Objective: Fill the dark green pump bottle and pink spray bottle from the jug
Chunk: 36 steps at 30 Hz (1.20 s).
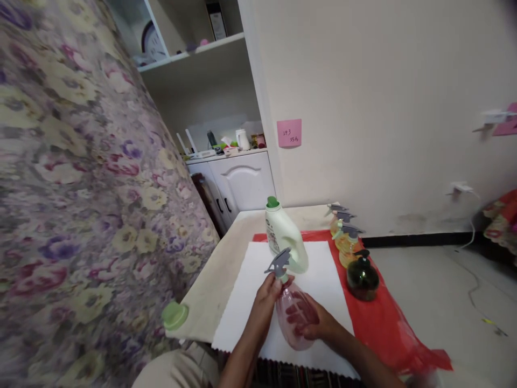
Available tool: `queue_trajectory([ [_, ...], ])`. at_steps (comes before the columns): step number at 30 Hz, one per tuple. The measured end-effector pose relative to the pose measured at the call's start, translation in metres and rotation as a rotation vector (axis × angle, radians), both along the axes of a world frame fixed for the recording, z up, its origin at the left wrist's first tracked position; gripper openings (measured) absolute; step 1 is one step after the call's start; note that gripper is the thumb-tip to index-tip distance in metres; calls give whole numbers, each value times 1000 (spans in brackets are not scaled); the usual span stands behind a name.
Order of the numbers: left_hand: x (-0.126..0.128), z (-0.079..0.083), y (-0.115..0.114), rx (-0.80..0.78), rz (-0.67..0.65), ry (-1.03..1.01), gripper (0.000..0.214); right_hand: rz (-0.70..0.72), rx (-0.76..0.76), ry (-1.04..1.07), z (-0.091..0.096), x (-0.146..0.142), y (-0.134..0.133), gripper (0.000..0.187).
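A clear pink spray bottle (pixel 290 337) with a grey trigger head (pixel 279 261) is held over the white sheet, tilted slightly to the left. My left hand (pixel 267 291) closes around its neck, just below the trigger head. Around the bottle's body wraps my right hand (pixel 313 318), its fingers visible through the plastic. Just beyond, a pale green detergent jug (pixel 291 240) with a handle stands uncapped, its green spout showing. A light green cap (pixel 175 316) sits at the table's left corner.
Along the right, several yellowish spray bottles (pixel 346 249) and a dark green pump bottle (pixel 362 279) stand on red plastic (pixel 377 323). A white sheet (pixel 238 302) covers the middle of the table. A floral curtain (pixel 92 188) hangs at left; behind are a cabinet (pixel 246 180) and wall.
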State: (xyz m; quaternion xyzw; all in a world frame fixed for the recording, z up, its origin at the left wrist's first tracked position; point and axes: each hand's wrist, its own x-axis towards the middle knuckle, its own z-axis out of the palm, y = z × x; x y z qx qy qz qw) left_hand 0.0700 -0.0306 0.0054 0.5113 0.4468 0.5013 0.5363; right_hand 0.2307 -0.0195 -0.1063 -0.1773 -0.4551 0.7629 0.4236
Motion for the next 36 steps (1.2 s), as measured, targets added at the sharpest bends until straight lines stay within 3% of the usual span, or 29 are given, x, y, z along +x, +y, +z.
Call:
queue_trajectory([
  [5,5,13,-5,-13,-183,-250,44,212,-64,107,31,10,-16,85],
  [9,6,13,-4,-36,-228,-291,40,295,-67,109,40,15,-17,82],
  [13,10,-1,2,8,-112,-266,29,142,-11,-9,28,11,-8,86],
  [17,17,-14,2,43,181,-120,29,-87,47,-169,6,4,1,100],
  [19,18,-15,-1,34,245,-108,36,-122,42,-185,-1,2,3,103],
  [24,10,-7,-10,7,57,-302,43,-56,62,-142,-1,2,2,102],
  [26,9,-5,-10,6,60,-344,38,-29,71,-126,2,3,0,101],
  [31,18,-4,-13,5,239,-333,36,-7,85,-84,4,0,-3,103],
  [36,19,4,-24,-3,94,-276,47,18,108,-40,5,1,-5,102],
])
